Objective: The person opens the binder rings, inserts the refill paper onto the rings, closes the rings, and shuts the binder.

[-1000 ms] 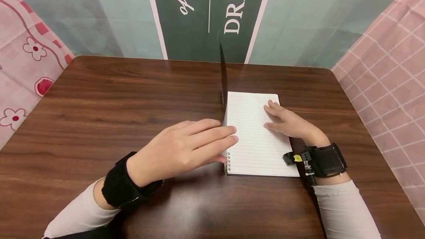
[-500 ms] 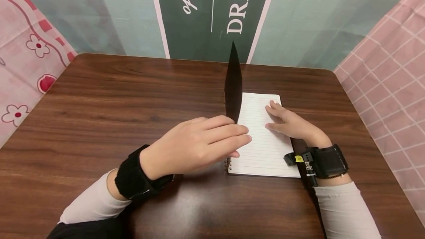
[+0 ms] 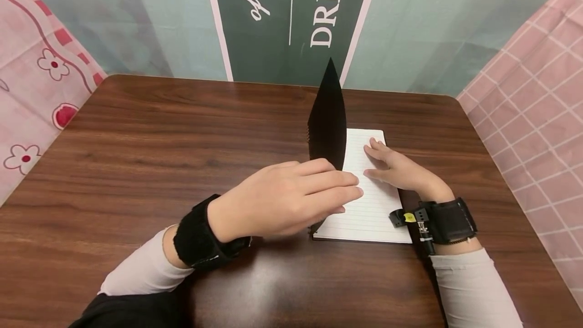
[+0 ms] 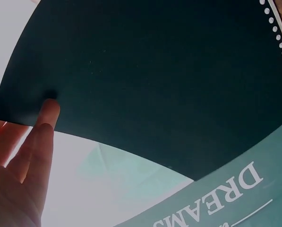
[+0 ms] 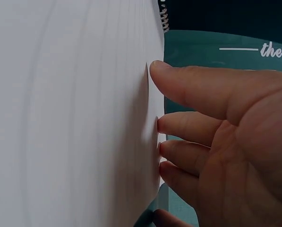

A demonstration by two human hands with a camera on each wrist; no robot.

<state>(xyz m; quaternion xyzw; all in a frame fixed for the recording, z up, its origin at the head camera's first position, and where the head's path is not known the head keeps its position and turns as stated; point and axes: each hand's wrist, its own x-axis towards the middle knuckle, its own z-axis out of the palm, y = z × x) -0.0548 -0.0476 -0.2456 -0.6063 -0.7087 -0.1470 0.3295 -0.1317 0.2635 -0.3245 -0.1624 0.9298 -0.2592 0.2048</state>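
Note:
A spiral notebook with lined white pages [image 3: 371, 216] lies on the table, its black cover [image 3: 329, 120] standing raised along the left binding. My left hand [image 3: 291, 199] pinches the cover near its lower free edge. In the left wrist view the thumb lies on the cover's dark face, while the other fingers are partly hidden behind it. On the right part of the page rests my right hand [image 3: 403, 171], fingers spread and fairly straight. The right wrist view shows its fingertips [image 5: 166, 124] touching the paper and holding nothing.
The brown wooden table [image 3: 136, 140] extends around the notebook. Behind it hangs a green backdrop [image 3: 273, 54] with white lettering. Pink patterned cloth [image 3: 41, 100] borders the left side, and pink checked cloth [image 3: 537, 100] the right.
My left hand has moved rightward with the cover, which has swung from nearly upright to leaning over the page. More of the page is covered. The right hand stays in place.

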